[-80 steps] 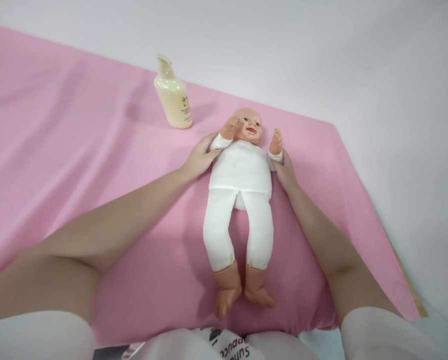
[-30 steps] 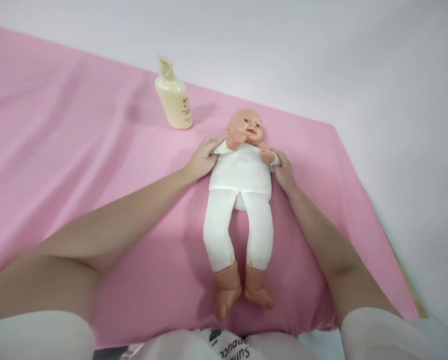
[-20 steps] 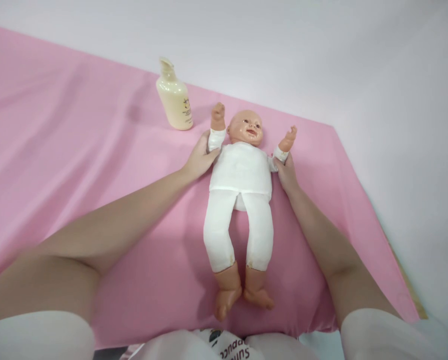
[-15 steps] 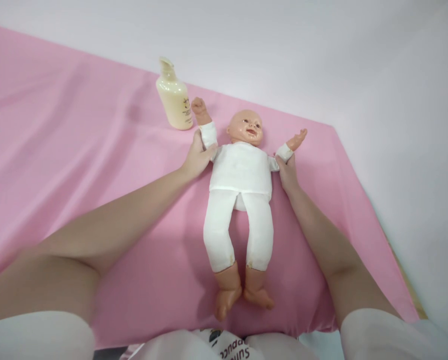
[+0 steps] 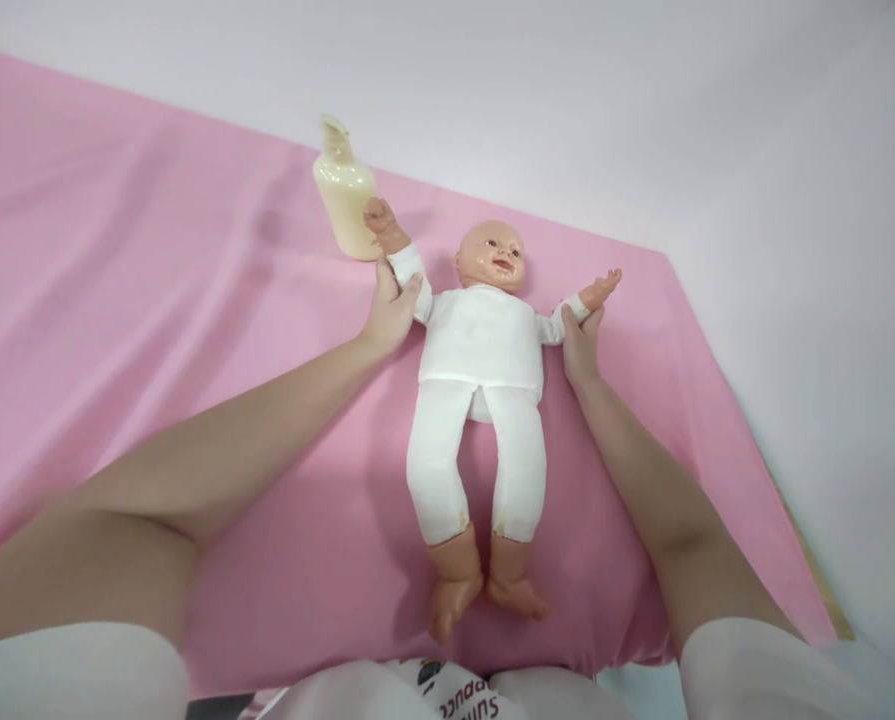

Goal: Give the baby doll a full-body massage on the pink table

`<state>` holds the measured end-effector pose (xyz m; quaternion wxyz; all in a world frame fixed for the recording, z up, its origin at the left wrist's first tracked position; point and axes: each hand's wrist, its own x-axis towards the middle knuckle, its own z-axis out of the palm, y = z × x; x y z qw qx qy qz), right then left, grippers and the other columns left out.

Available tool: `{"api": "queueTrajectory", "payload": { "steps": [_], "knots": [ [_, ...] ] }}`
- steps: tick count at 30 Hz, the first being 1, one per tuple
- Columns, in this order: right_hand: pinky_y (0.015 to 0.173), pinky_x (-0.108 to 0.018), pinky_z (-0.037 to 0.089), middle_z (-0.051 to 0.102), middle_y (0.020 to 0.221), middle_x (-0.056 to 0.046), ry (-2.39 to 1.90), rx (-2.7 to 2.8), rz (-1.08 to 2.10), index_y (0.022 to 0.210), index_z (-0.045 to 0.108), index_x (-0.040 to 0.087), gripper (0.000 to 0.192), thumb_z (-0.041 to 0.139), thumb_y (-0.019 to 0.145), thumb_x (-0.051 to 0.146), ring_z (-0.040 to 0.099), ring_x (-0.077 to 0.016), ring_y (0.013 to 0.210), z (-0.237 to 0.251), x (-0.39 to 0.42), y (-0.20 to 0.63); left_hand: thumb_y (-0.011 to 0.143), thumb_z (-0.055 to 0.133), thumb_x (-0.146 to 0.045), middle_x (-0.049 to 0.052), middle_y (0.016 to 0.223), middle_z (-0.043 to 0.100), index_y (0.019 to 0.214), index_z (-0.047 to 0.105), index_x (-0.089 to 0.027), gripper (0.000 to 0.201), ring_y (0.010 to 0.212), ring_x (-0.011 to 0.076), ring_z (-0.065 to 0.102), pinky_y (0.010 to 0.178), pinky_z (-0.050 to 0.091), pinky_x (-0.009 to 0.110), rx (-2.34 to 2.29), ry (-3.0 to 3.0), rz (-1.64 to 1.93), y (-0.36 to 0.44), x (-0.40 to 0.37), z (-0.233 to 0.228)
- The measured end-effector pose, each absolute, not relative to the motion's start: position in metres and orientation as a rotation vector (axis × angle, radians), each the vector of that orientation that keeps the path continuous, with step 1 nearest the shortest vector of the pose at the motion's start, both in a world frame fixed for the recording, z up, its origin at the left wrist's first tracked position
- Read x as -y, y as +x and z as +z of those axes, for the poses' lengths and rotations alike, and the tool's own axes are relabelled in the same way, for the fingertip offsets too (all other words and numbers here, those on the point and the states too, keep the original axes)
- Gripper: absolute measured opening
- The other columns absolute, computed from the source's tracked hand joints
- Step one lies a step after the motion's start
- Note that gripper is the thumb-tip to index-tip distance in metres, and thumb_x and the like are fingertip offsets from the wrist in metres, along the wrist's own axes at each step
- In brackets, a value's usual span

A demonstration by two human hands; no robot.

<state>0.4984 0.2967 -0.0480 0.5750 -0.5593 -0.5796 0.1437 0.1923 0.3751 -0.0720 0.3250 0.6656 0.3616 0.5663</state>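
Doll: while it lies on its back on the pink cloth [image 5: 154,300], the doll [image 5: 481,400] has its long axis running from near to far, head toward the far wall and feet toward the person.
Place: it sits right of the cloth's middle, closer to the right edge than to the left.
Doll's arms: both are spread out sideways and slightly up, so the body makes a rough Y with the head between.
Legs: these lie nearly parallel and bow in at the ankles, with the bare feet touching each other near the front edge.
Left hand: the left hand [image 5: 388,315] is closed around the white sleeve just below the doll's wrist, thumb on one side, fingers on the other.
Right hand: the right hand [image 5: 582,345] grips the other sleeve near its cuff, fingers pointing up along it.
Bottle: a cream pump bottle [image 5: 344,200] stands behind the arm held by the left hand; the doll's fist overlaps its lower right side, and I cannot tell whether they touch.
Hidden: the fingers of both hands are partly tucked behind the sleeves.
Cut off: the person's upper arms and white sleeves run out of the bottom edge, and printed letters on the shirt are only partly readable.
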Motion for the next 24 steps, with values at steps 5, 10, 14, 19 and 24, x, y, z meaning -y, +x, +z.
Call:
{"api": "queueTrajectory", "payload": {
  "steps": [5, 10, 14, 19, 24],
  "knots": [
    [0.12, -0.06, 0.038, 0.035, 0.163, -0.009, -1.266, 1.402, 0.421, 0.153, 0.028, 0.033, 0.068, 0.051, 0.093, 0.053, 0.036, -0.0273, 0.152, -0.04, -0.291, 0.489, 0.094, 0.053, -0.062, 0.012, 0.147, 0.053, 0.144, 0.041, -0.027, 0.062, 0.142, 0.027, 0.047, 0.121, 0.037, 0.045, -0.918, 1.771, 1.439, 0.197, -0.363, -0.059],
    [0.123, -0.053, 0.036, 0.05, 0.154, -0.007, -1.244, 1.417, 0.512, 0.142, 0.047, 0.031, 0.059, 0.061, 0.086, 0.043, 0.045, -0.0254, 0.145, -0.038, -0.29, 0.486, 0.093, 0.058, -0.047, 0.012, 0.145, 0.058, 0.142, 0.052, -0.023, 0.055, 0.136, 0.0311, 0.051, 0.121, 0.036, 0.051, -0.888, 1.957, 1.316, 0.2, -0.353, -0.049],
    [0.121, -0.052, 0.038, 0.064, 0.137, -0.005, -1.272, 1.449, 0.558, 0.126, 0.06, 0.029, 0.047, 0.061, 0.079, 0.029, 0.056, -0.0244, 0.131, -0.046, -0.293, 0.489, 0.093, 0.054, -0.033, 0.009, 0.135, 0.064, 0.137, 0.062, -0.026, 0.045, 0.13, 0.0297, 0.054, 0.121, 0.034, 0.053, -0.906, 2.099, 1.202, 0.199, -0.351, -0.047],
    [0.118, -0.05, 0.041, 0.068, 0.126, -0.004, -1.244, 1.546, 0.504, 0.116, 0.065, 0.03, 0.044, 0.057, 0.073, 0.021, 0.058, -0.0243, 0.124, -0.055, -0.299, 0.493, 0.091, 0.052, -0.024, 0.008, 0.133, 0.063, 0.14, 0.061, -0.027, 0.05, 0.128, 0.0278, 0.054, 0.12, 0.037, 0.05, -0.917, 2.132, 1.185, 0.198, -0.353, -0.049],
    [0.118, -0.05, 0.04, 0.066, 0.131, -0.006, -1.257, 1.533, 0.506, 0.123, 0.061, 0.027, 0.046, 0.061, 0.077, 0.027, 0.058, -0.0261, 0.126, -0.058, -0.301, 0.494, 0.092, 0.049, -0.021, 0.01, 0.138, 0.06, 0.145, 0.053, -0.021, 0.053, 0.131, 0.0264, 0.053, 0.12, 0.036, 0.048, -0.963, 2.183, 1.142, 0.196, -0.35, -0.048]
  ]
}}
